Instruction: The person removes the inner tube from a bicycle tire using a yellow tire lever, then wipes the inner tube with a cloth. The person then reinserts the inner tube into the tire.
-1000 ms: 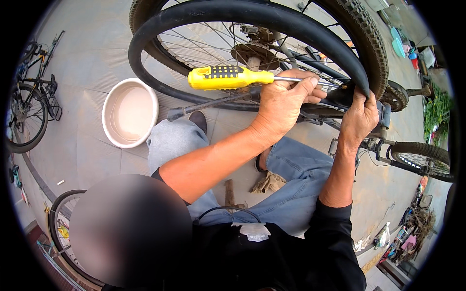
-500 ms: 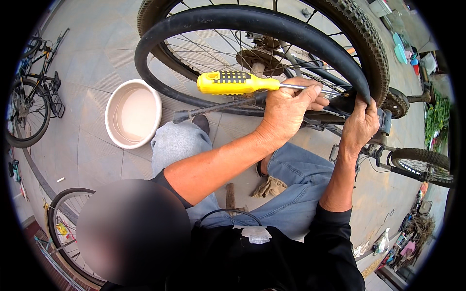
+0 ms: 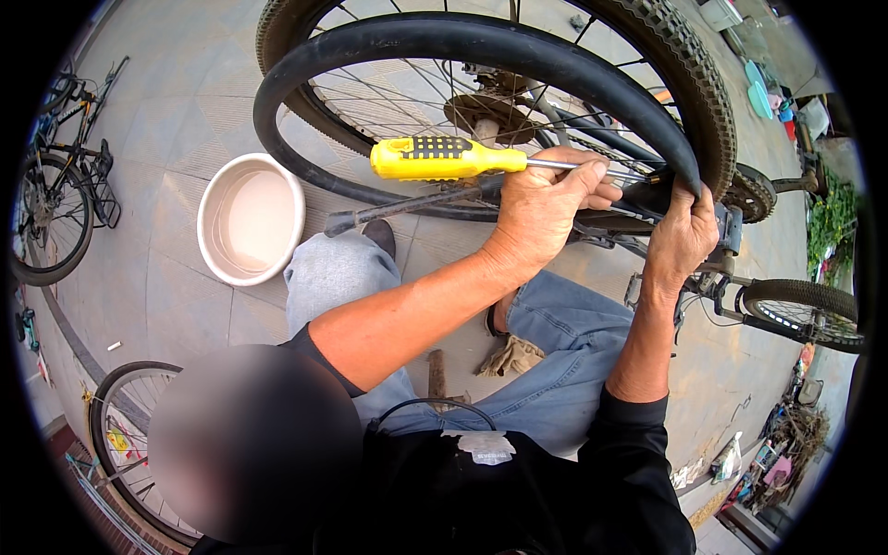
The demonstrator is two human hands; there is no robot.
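Clearly, plenty crowds the work: the black tube [image 3: 444, 33] loops in front of the big wheel [image 3: 692, 74] and covers part of its spokes. A dark rod [image 3: 407, 203] slants across the near side of the loop, its end pointing left, just above the person's knee [image 3: 338, 277]. A white basin [image 3: 205, 222], which looks to hold water, stands on the paving [image 3: 176, 296] just left of that knee. Between the legs are a rag [image 3: 511, 357] and a brown-handled tool [image 3: 437, 373]. A bike [image 3: 55, 176] stands far left; a spoked wheel [image 3: 96, 430] shows near left, partly hidden by a blurred round patch [image 3: 254, 444]; another wheel [image 3: 805, 292] is at the right, with plants [image 3: 832, 222] and twigs [image 3: 803, 435] along the right edge.

The left hand [image 3: 544, 202] has its grip closed around the shaft of the yellow screwdriver [image 3: 444, 159], whose handle points left. Its tip is close to the tube beside the right hand [image 3: 683, 239]; whether they touch cannot be told. The right hand's grip pinches the tube at the loop's right end.

Counted: two hands, one tube, one screwdriver, one basin, one rag, at least four wheels.
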